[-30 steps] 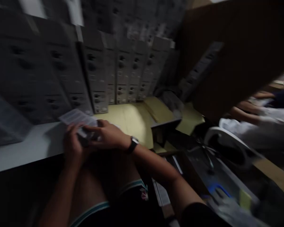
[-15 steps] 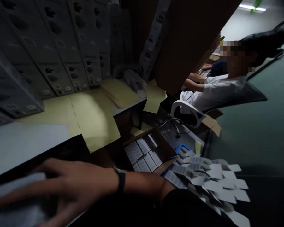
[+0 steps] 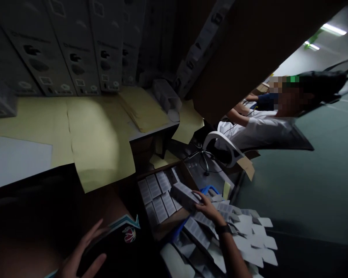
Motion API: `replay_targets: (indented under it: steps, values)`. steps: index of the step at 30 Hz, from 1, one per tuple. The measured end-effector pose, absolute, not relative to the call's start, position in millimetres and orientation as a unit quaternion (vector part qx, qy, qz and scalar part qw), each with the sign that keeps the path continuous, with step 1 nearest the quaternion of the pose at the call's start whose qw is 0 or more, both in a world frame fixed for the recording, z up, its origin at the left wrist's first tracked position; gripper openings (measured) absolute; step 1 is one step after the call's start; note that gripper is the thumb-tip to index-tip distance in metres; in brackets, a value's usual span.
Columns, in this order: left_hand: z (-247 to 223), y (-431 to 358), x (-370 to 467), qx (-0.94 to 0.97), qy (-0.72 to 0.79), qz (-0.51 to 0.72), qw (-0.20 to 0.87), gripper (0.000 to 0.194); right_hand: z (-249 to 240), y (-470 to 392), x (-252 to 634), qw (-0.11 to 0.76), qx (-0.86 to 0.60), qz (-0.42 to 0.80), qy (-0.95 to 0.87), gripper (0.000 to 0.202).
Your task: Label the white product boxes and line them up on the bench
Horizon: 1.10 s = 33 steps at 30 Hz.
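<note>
A small grey printed box (image 3: 183, 195) is clasped in the right hand (image 3: 206, 207), fingers wrapped over its near end, and is held tilted just above the open cardboard carton (image 3: 165, 227) on the floor. Beneath and to the left of the grip, the carton holds rows of like boxes (image 3: 157, 193) packed flat, label side up. To the right of the grip and below it lies a loose heap of flattened white box blanks (image 3: 243, 231), spread over a blue bin (image 3: 208, 189) whose rim shows just beyond the fingers. The wrist behind the grip carries a dark watch (image 3: 224, 229). The left hand (image 3: 81, 256) is low in the frame, well apart from the box, fingers spread and holding nothing, resting at the dark shorts (image 3: 118, 243) on the thigh. Farther out, above the carton, a table edge bears yellow paper sheets (image 3: 98, 135) and a white sheet (image 3: 17, 158), with upright grey product boxes (image 3: 72, 50) ranked behind. Beyond, to the right, another person in a white sleeve (image 3: 258, 129) sits in a white chair (image 3: 223, 143).
</note>
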<state>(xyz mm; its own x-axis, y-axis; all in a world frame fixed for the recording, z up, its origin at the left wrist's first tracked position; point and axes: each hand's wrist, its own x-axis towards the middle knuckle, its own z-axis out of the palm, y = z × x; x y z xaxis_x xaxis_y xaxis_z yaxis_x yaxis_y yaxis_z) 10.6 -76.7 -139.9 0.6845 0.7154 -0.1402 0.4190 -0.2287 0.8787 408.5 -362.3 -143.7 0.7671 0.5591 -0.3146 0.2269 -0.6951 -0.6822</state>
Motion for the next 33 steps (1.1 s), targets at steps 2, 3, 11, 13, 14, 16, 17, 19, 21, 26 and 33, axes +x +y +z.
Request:
replay_targets:
  steps: [2, 3, 11, 13, 14, 16, 17, 19, 21, 26, 33]
  values:
    - [-141.5, -72.8, 16.9, 0.776, 0.367, 0.145, 0.493, 0.059, -188.1, -357.0, 427.5, 0.320, -0.908, 0.184, -0.197, 0.064]
    - [-140.2, -71.6, 18.6, 0.781, 0.364, 0.143, 0.487, 0.059, -210.2, -348.6, 432.9, 0.322, -0.912, 0.163, -0.193, 0.065]
    - [-130.2, -84.4, 17.2, 0.776, 0.398, 0.120, 0.474, 0.055, -328.1, -279.8, 435.0, 0.350, -0.907, 0.133, -0.193, 0.067]
    - [-134.6, -89.6, 18.1, 0.771, 0.402, 0.118, 0.481, 0.050, -340.1, -274.2, 433.5, 0.347, -0.904, 0.140, -0.207, 0.068]
    - [-136.7, -91.8, 19.1, 0.768, 0.401, 0.120, 0.485, 0.048, -344.0, -273.1, 432.7, 0.344, -0.903, 0.143, -0.214, 0.069]
    - [-139.5, -94.7, 21.6, 0.764, 0.398, 0.125, 0.492, 0.045, -348.7, -273.6, 431.6, 0.335, -0.907, 0.140, -0.213, 0.071]
    - [-140.1, -95.4, 22.9, 0.763, 0.397, 0.129, 0.493, 0.045, -349.7, -274.9, 431.5, 0.330, -0.912, 0.135, -0.205, 0.072]
    - [-139.9, -95.0, 24.7, 0.765, 0.394, 0.128, 0.494, 0.043, -350.5, -278.6, 432.4, 0.321, -0.921, 0.124, -0.182, 0.074]
    - [-139.0, -93.4, 25.2, 0.768, 0.394, 0.118, 0.492, 0.041, -350.7, -281.7, 434.4, 0.314, -0.927, 0.125, -0.163, 0.073]
    - [-140.4, -90.1, 24.6, 0.776, 0.393, 0.118, 0.480, 0.036, -353.1, -272.7, 436.8, 0.307, -0.930, 0.165, -0.112, 0.062]
    - [-137.9, -90.9, 27.0, 0.764, 0.402, 0.128, 0.489, 0.033, -332.1, -246.3, 417.2, 0.336, -0.924, 0.182, -0.013, 0.035]
